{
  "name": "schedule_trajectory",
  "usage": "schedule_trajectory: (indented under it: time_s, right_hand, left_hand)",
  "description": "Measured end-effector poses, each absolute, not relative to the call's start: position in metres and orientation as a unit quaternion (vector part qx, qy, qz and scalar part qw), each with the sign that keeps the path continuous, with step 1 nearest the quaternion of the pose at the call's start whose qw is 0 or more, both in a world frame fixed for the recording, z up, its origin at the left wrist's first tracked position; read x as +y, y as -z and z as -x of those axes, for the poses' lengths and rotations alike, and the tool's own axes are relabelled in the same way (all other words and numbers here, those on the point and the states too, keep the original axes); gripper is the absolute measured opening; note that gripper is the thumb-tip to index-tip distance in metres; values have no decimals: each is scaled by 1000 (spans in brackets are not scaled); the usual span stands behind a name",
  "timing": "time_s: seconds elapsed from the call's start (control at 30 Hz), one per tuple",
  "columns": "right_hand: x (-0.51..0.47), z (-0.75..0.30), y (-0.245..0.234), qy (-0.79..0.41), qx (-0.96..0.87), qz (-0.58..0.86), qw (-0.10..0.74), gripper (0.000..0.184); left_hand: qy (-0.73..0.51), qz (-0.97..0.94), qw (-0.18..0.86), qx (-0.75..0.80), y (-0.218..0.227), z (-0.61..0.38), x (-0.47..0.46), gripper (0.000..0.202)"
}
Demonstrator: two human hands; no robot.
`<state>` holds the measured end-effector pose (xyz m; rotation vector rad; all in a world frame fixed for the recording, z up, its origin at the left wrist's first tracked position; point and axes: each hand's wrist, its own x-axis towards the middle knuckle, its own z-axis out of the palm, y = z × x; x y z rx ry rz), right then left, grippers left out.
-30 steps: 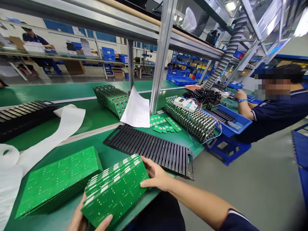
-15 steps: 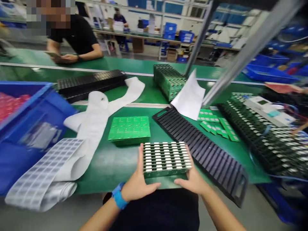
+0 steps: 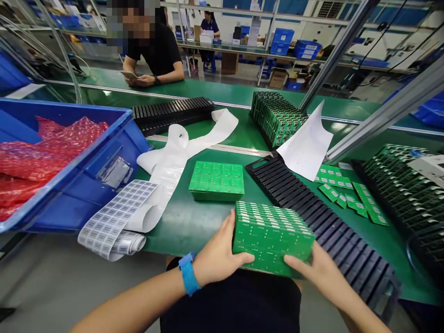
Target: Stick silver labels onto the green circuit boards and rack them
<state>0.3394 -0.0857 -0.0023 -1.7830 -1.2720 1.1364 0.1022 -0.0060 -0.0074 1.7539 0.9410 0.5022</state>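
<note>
A thick stack of green circuit boards [image 3: 272, 238], with rows of white parts along its top, is held at the bench's front edge. My left hand [image 3: 222, 252] grips its left end, thumb across the near face. On the right end my right hand [image 3: 312, 266] is closed the same way, its far fingers hidden behind the boards. Just beyond lies another stack of green circuit boards [image 3: 218, 180], lying flat. A black slotted rack [image 3: 322, 222] runs diagonally to the right of my hands.
At left stands a blue bin [image 3: 114, 157] with red bubble wrap [image 3: 62, 152]. A label roll [image 3: 116, 217] hangs over the bench edge. Farther back are a filled board rack [image 3: 277, 118] and white paper [image 3: 307, 143]. Small green boards [image 3: 371, 203] lie at right. Across the bench sits a person [image 3: 152, 51].
The held stack has tipped so its broad green face now shows toward me. The camera view has swung left, so the bench things appear farther right.
</note>
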Motion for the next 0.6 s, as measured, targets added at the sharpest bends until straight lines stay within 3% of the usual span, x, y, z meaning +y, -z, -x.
schedule_trajectory:
  time_s: [0.1,0.2,0.33,0.5,0.6]
  right_hand:
    - [-84,-336,-26,-561,-380,662,320,58]
    - [-79,-333,-32,-568,-333,683,317,55]
    - [-77,-344,-11,-484,-407,722,283,59]
    - [-79,-364,-14,-308,-460,797,239,100]
    - [-45,-356,-40,-230,-561,750,264,79]
  left_hand:
    - [-172,-693,592,374,-13,-104,-2,84]
    - [-167,-681,590,400,-21,-104,0,64]
    - [-197,-671,558,446,-27,-88,6,42]
    - [-410,-552,432,583,-35,-35,48,35]
    - [-400,-524,459,596,-32,-17,83,47]
